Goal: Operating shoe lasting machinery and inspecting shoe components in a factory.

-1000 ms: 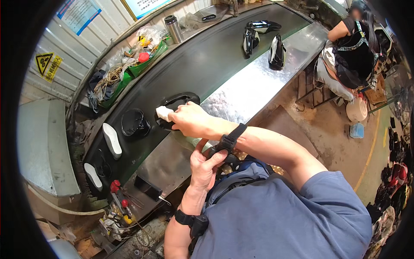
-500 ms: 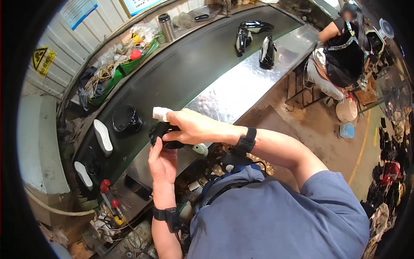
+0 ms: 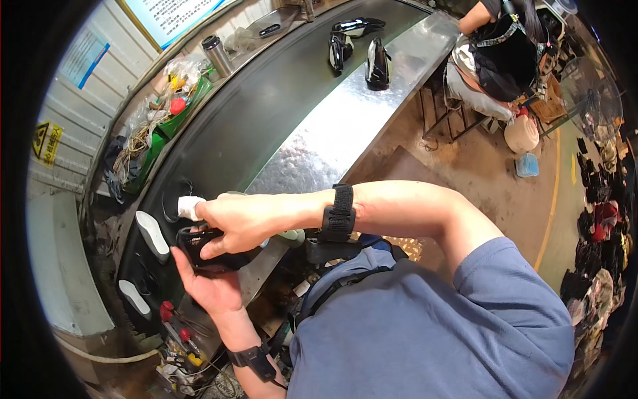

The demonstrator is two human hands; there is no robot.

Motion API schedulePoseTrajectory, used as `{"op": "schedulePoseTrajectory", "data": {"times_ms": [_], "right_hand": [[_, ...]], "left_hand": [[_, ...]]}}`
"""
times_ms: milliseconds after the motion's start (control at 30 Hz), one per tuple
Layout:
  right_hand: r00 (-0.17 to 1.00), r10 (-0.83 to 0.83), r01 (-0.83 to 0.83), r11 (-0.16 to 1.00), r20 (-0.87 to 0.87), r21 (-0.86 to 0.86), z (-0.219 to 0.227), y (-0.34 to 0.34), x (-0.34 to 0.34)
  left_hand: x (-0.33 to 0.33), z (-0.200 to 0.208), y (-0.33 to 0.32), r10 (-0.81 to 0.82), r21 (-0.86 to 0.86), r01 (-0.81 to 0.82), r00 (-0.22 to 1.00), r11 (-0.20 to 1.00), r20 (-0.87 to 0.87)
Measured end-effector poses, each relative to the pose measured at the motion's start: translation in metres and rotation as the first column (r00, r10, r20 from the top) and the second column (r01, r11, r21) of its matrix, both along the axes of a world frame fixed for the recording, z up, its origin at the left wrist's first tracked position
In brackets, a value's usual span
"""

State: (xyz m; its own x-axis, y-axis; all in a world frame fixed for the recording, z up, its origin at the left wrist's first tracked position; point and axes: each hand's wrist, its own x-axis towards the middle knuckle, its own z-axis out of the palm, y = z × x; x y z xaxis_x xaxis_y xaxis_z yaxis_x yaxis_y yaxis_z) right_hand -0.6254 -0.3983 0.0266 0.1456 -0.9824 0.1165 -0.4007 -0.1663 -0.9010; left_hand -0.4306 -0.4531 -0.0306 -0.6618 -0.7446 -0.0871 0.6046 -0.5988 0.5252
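Note:
A black shoe upper (image 3: 194, 243) is between my two hands above the near left part of the belt. My left hand (image 3: 216, 290) supports it from below, palm up, with the thumb along its edge. From above, my right hand (image 3: 249, 223) grips it, thumb pressed on its near side. White wrapping (image 3: 191, 207) covers a fingertip of that hand. Left of my hands lie a white shoe sole (image 3: 152, 236) and a second white sole (image 3: 135, 298), dark material beside them. A black piece on the belt behind my right hand is mostly hidden.
Beyond my hands runs a dark conveyor belt (image 3: 279, 100) with a metal ledge (image 3: 319, 143). Several black-and-white shoes, one of them a shoe (image 3: 377, 64), stand at its far end. Red-handled tools (image 3: 174, 319) lie near left. A person (image 3: 498, 60) sits at far right.
Both hands have moved left and nearer to me with the black upper, which is turned so that its opening shows more. The whole view has shifted.

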Motion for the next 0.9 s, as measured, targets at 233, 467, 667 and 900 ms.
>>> {"op": "schedulePoseTrajectory", "data": {"times_ms": [233, 467, 667, 900], "right_hand": [[0.984, 0.175, -0.175, 0.985, 0.029, -0.004, 0.012, 0.014, 0.004], [0.959, 0.281, -0.282, 0.959, 0.037, 0.022, 0.007, 0.015, -0.003], [0.966, 0.259, -0.257, 0.961, 0.010, -0.106, -0.015, -0.009, 0.000], [0.950, 0.312, -0.308, 0.945, -0.022, 0.105, -0.012, -0.019, -0.001]], "left_hand": [[0.023, 0.040, 0.000, 0.277, -0.168, -0.233, 0.903, 0.958, 0.330], [0.030, 0.050, 0.003, 0.220, -0.180, -0.158, 0.883, 0.971, 0.415], [0.017, 0.037, 0.005, 0.181, -0.043, -0.180, 0.888, 0.983, 0.423], [0.005, 0.032, 0.003, 0.284, 0.025, -0.333, 0.839, 0.942, 0.464]]}}
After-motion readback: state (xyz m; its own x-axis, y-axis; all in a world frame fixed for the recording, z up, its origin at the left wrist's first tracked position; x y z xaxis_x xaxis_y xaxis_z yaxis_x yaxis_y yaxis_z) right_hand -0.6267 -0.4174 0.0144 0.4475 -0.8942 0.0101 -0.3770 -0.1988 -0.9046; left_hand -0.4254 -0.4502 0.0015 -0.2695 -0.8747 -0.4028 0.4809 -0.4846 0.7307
